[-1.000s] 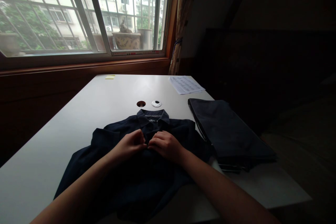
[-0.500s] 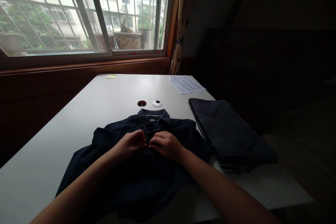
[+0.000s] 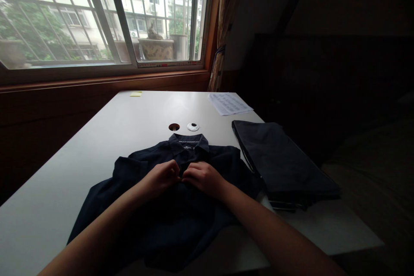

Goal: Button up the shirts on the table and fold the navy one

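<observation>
A dark navy collared shirt (image 3: 181,220) lies front up on the white table, its collar pointing toward the window. My left hand (image 3: 164,175) is closed in a pinch on the shirt's front, just below the collar. Close beside it, my right hand (image 3: 203,177) pinches the same part of the front from the right. The fingertips of both hands almost meet at the middle of the shirt. What exactly lies between them, a button or only cloth, is too dark and covered to make out.
A folded stack of dark cloth (image 3: 281,159) lies to the right on the white table (image 3: 87,146). Beyond the collar are a round cable hole (image 3: 174,127) and a round white cap (image 3: 193,127). Printed papers (image 3: 229,103) and a yellow sticky note (image 3: 136,94) lie at the far edge.
Both hands keep their pinch on the shirt's front in the same place, with barely any finger movement. The whole view has shifted very slightly.
</observation>
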`<state>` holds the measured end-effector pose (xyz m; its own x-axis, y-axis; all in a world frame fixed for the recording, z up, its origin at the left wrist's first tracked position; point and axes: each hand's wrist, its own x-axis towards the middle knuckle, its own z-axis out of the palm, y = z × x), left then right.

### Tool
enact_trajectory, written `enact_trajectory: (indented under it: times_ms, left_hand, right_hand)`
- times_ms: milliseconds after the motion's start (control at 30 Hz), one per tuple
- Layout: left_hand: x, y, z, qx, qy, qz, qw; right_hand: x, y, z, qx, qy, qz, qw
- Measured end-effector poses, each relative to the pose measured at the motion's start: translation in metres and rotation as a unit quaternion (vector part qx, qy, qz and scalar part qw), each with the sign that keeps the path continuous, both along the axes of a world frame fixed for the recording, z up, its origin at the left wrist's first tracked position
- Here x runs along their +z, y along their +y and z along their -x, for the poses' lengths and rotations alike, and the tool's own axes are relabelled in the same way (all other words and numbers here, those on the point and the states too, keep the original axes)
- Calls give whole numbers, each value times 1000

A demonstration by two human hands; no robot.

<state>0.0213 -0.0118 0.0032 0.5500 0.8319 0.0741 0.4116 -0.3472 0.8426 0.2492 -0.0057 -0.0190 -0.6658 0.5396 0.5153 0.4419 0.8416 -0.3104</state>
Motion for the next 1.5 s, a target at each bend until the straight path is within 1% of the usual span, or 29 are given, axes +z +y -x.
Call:
enact_trajectory:
  times_ms: [200, 300, 600, 767, 1000, 1167, 1367, 1500]
  left_hand:
    - [-2, -2, -2, 10, 17, -34, 999]
    - [-2, -4, -3, 21, 27, -32, 999]
    - [2, -1, 0, 16, -3, 19, 1000]
    - [-3, 2, 2, 11, -10, 36, 999]
    - [-10, 5, 5, 0, -79, 90, 993]
    - [-7, 5, 5, -13, -92, 116, 989]
    - [-3, 5, 2, 12, -83, 132, 988]
    - [0, 3, 1, 9, -111, 141, 984]
  right_hand:
    - [-2, 1, 0, 4, -7, -3, 1000]
    - [-3, 1, 0, 2, -9, 4, 1000]
    - [0, 2, 0, 17, 8, 34, 999]
    - [0, 0, 1, 18, 2, 30, 999]
    - [1, 1, -1, 19, 2, 52, 998]
    - [-1, 1, -2, 14, 5, 54, 998]
    - [1, 0, -1, 11, 16, 24, 1000]
    - [1, -1, 0, 8, 19, 16, 1000]
